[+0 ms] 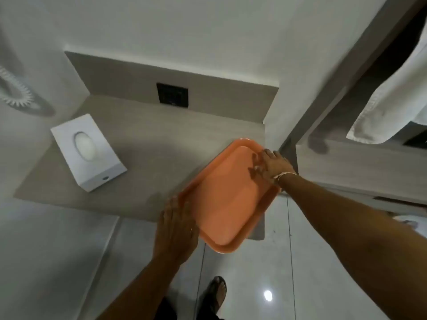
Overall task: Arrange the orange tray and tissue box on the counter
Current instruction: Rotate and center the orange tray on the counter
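An empty orange tray (227, 199) lies askew at the right end of the grey counter (147, 153), its near corner sticking out over the front edge. My left hand (176, 227) rests flat against the tray's near-left rim, fingers together. My right hand (273, 166) lies on the tray's far-right part, fingers spread on its surface by the rim. A white tissue box (87, 152) with an oval opening stands at the counter's left end, well apart from both hands.
A dark wall socket (172, 94) sits in the backsplash behind the counter. A white towel (390, 107) hangs at the right above a wooden ledge (360, 167). A coiled white cord (16, 93) hangs on the left wall. Glossy floor tiles and my sandalled foot (216, 294) lie below.
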Motion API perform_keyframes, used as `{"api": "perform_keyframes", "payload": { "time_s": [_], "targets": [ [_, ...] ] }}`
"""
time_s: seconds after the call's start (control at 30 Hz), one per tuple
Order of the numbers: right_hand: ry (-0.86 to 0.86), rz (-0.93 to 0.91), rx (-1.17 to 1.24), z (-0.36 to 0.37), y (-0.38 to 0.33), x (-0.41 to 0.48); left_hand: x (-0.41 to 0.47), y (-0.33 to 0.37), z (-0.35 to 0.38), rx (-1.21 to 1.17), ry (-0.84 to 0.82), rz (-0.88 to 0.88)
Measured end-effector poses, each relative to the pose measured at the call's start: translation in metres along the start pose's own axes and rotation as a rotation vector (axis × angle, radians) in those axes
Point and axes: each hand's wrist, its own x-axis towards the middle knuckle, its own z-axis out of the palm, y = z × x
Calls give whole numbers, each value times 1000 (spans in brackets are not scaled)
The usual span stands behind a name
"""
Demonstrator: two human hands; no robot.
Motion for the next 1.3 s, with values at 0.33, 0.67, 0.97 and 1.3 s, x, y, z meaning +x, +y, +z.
{"api": "perform_keyframes", "payload": {
  "time_s": [0.33, 0.67, 0.97, 1.3],
  "targets": [
    [-154, 39, -33, 5, 19, 16, -23, 28, 37, 31, -119, -149],
    [-125, 10, -3, 6, 20, 24, -19, 25, 44, -55, -115, -148],
    [-79, 58, 146, -7, 11, 12, -7, -20, 30, -53, -54, -41],
    [48, 209, 504, -23, -42, 12, 73, -127, -49, 87, -32, 183]
  ]
}}
